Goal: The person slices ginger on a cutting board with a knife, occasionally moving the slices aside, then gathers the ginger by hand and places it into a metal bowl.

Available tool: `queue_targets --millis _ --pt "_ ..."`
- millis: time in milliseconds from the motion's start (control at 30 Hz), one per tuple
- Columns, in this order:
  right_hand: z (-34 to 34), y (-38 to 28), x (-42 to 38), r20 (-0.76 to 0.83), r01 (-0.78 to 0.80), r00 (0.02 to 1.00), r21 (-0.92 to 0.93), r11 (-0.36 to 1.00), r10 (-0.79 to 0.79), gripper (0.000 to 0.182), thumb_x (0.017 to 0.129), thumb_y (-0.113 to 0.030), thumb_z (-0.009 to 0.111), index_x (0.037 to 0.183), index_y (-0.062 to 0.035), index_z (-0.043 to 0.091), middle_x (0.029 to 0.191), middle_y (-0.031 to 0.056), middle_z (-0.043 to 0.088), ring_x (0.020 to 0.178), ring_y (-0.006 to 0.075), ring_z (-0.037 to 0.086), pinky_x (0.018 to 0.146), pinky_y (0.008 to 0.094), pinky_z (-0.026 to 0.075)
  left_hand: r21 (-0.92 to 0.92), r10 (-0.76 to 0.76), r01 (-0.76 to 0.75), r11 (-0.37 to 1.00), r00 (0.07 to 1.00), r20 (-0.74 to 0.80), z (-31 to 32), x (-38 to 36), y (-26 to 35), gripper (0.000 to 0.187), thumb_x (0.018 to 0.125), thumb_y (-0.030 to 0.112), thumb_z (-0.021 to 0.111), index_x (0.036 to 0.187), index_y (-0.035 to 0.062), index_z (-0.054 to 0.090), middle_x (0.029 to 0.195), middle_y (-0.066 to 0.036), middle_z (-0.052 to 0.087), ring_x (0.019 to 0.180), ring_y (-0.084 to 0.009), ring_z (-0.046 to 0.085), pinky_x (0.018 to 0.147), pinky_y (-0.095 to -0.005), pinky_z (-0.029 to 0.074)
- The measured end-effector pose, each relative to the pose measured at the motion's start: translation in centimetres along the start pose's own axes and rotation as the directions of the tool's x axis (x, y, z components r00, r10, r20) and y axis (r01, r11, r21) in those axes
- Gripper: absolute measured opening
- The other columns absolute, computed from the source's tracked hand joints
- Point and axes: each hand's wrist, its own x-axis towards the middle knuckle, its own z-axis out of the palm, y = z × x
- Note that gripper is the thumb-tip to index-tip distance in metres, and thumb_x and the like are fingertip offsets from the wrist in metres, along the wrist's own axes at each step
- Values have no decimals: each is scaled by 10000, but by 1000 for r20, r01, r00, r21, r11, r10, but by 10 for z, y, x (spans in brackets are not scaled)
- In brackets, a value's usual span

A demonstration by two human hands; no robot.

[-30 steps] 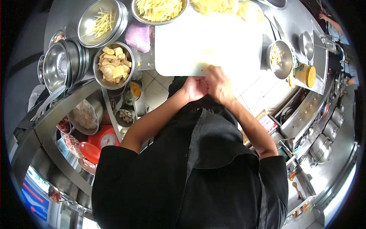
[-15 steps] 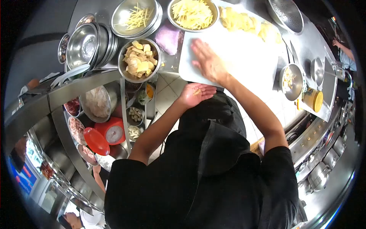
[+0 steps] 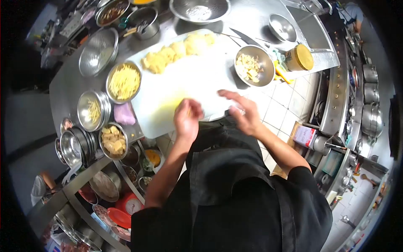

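My left hand (image 3: 187,119) is over the near part of the white cutting board (image 3: 153,94), fingers curled in and blurred; what they hold is hidden. To its right, my right hand (image 3: 247,113) has its fingers apart, with the thumb side close to a dark handle (image 3: 228,112) at the board's near edge. Pale yellow pieces (image 3: 168,54) lie in a row along the far side of the board. Left of the board are a bowl of yellow strips (image 3: 124,82), a smaller portion of strips (image 3: 94,111) in stacked bowls, and a bowl of peeled chunks (image 3: 113,141).
A bowl of pale slices (image 3: 249,68) and a yellow-lidded jar (image 3: 299,57) stand at the right, near a knife (image 3: 244,36). A purple cloth (image 3: 124,114) lies left of the board. Colanders (image 3: 200,9) stand beyond; shelves with food containers (image 3: 105,185) are lower left.
The view has turned and shifted rightward. My left hand has gone from palm up with a small piece on it to curled above the board. My right hand has moved from the board's left side to its near right.
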Motion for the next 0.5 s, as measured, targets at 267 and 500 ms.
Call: queue_targets --millis 267,500 --pt "-203 89 -16 -462 -157 886 -377 913 -39 254 867 26 585 1110 -28 633 1059 140 671 887 280 660 789 345 520 564 134 -707 -427 567 813 156 157 -121 434 924 315 552 1289 82 524 1283 -231 481 1278 -403 406 1030 -629 284" --pt "-258 204 -34 -76 -204 978 -533 821 194 524 799 39 601 1301 -89 524 1151 179 548 1009 390 586 843 440 499 922 616 -386 -21 721 316 143 106 -116 523 892 157 612 1372 58 431 1364 -191 446 1246 -322 449 1028 -444 356"
